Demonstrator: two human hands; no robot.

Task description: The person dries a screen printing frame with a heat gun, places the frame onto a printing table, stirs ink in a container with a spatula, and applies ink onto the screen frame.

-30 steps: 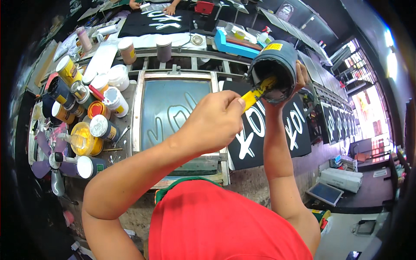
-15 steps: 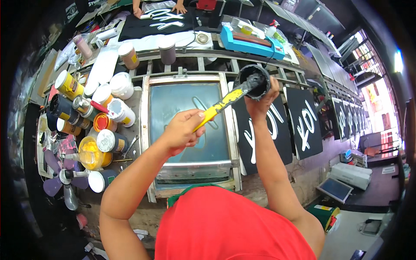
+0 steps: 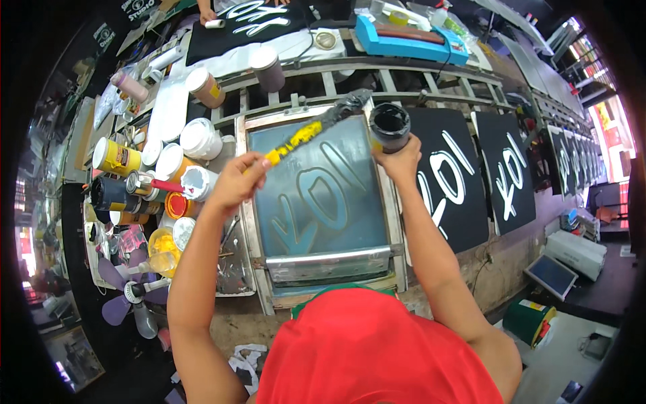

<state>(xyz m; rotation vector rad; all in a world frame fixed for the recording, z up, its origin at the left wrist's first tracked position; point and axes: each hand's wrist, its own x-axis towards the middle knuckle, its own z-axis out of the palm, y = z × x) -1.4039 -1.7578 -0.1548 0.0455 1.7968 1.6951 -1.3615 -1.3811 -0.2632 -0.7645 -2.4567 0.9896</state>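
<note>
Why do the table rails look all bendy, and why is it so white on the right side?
Head view: the fisheye lens bends straight rails toward the rim; daylight at the right edge glares to white; the corners go black. The left hand with the yellow scraper and right hand on the black tub look sharp.

Both bare forearms are reaching forward and up from the lower edge, elbows bent and spread apart. The left hand (image 3: 237,180) is curling into a fist, fingers wrapping around a handle, knuckles facing the camera. The right hand (image 3: 398,158) is rising slightly higher, fingers closing around a round container from below, wrist bending back
</note>
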